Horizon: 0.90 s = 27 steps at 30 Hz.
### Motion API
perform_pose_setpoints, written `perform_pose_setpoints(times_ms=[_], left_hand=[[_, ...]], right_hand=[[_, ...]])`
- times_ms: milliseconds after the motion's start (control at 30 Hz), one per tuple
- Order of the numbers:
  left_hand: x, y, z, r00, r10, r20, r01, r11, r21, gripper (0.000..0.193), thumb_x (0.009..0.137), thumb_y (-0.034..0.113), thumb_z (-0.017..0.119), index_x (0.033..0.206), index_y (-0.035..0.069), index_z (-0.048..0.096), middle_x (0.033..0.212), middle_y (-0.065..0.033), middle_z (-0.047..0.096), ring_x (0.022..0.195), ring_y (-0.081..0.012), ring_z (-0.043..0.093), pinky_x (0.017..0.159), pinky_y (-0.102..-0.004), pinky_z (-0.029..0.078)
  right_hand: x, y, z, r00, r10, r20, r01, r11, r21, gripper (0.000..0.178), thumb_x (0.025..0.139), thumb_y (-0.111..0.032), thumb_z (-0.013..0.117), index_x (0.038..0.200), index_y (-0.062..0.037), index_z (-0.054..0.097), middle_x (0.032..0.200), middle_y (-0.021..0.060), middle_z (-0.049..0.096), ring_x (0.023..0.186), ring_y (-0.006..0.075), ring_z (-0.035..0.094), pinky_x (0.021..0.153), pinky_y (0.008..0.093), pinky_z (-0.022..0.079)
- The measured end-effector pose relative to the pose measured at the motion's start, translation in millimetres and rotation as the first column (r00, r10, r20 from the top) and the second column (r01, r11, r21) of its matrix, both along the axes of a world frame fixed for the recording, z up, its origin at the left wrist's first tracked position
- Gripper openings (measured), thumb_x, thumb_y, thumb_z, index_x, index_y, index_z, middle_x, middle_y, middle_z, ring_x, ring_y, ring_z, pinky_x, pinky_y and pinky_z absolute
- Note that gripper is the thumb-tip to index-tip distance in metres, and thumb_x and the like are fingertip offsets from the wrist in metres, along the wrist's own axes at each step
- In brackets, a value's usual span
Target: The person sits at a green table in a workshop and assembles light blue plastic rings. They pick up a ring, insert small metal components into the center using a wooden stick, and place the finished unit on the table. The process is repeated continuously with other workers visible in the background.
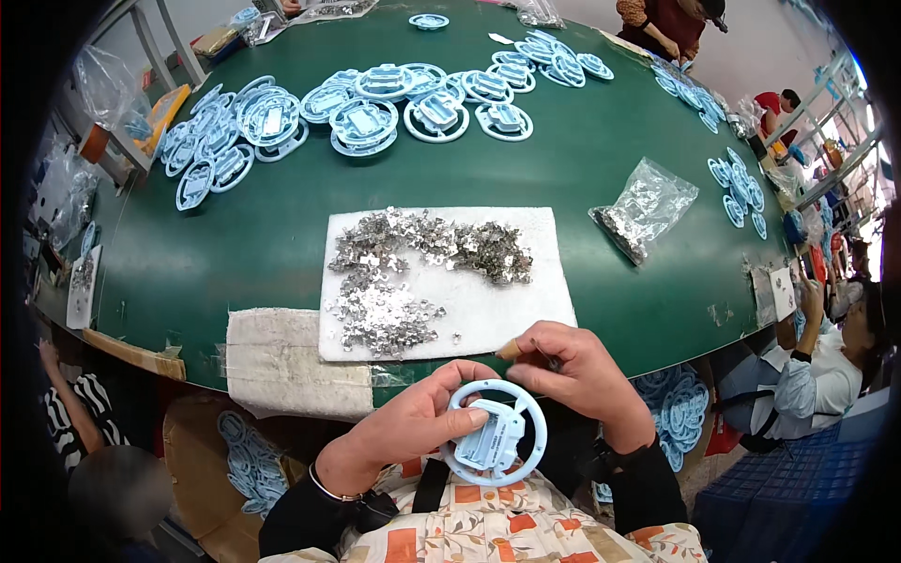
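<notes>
Fingers point(458, 425) of our left hand point(411, 415) grasp a blue wheel point(496, 443) near us, our right hand point(584, 373) is curled, contents unclear, and this wheel seems unfinished, with metal clips point(380, 314) waiting on the white pad point(502, 319) beyond and far wheels point(364, 122) possibly done.

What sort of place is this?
Probably an assembly workshop: heaps of matching blue wheel-shaped parts, a pile of small shiny pieces on a white pad, and other people around the green table.

A pale-blue plastic steering wheel point(495, 443) sat tilted in the left hand point(422, 418); its boxy, recessed hub faced upward; the rim was round.
</notes>
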State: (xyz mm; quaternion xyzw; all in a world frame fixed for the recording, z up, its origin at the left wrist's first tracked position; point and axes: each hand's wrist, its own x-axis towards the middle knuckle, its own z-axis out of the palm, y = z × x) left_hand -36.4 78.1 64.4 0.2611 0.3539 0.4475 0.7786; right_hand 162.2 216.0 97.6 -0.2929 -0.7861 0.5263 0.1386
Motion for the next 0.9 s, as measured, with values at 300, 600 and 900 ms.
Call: perform_pose_setpoints(times_ms=[300, 600, 900], left_hand=[[-21.0, -23.1, 0.5, 0.989, 0.092, -0.118, -0.097, 0.995, -0.035, 0.045, 0.094, 0.007, 0.064, 0.135, 0.001, 0.048, 0.114, -0.0052, 0.061, 0.104, -0.0084, 0.059, 0.088, -0.0244, 0.052], [-14.4, -13.0, -1.7, 0.98, 0.108, -0.165, -0.114, 0.993, -0.029, 0.033, 0.102, 0.014, 0.055, 0.132, 0.002, 0.051, 0.107, -0.0035, 0.064, 0.096, -0.0045, 0.06, 0.081, -0.0226, 0.052], [-7.1, -12.1, -1.9, 0.925, 0.186, -0.33, -0.184, 0.982, 0.038, 0.027, 0.107, 0.02, 0.048, 0.127, 0.003, 0.056, 0.103, -0.0014, 0.066, 0.087, -0.0033, 0.062, 0.074, -0.0206, 0.053]], right_hand=[[-56.2, 1.9, -24.5, 0.992, 0.008, 0.127, -0.063, 0.9, 0.431, 0.014, 0.088, -0.013, 0.07, 0.099, -0.0058, 0.069, 0.088, 0.0116, 0.064, 0.077, 0.0343, 0.067, 0.068, 0.0421, 0.055], [-56.2, 1.1, -22.0, 0.99, 0.003, 0.143, -0.065, 0.902, 0.427, 0.014, 0.087, -0.016, 0.07, 0.099, -0.0085, 0.07, 0.092, 0.0099, 0.065, 0.08, 0.0335, 0.067, 0.07, 0.043, 0.054], [-57.1, 4.3, -22.7, 0.979, 0.02, 0.203, -0.116, 0.874, 0.473, 0.014, 0.089, -0.019, 0.067, 0.098, -0.0083, 0.07, 0.091, 0.009, 0.066, 0.081, 0.0328, 0.068, 0.07, 0.0438, 0.054]])
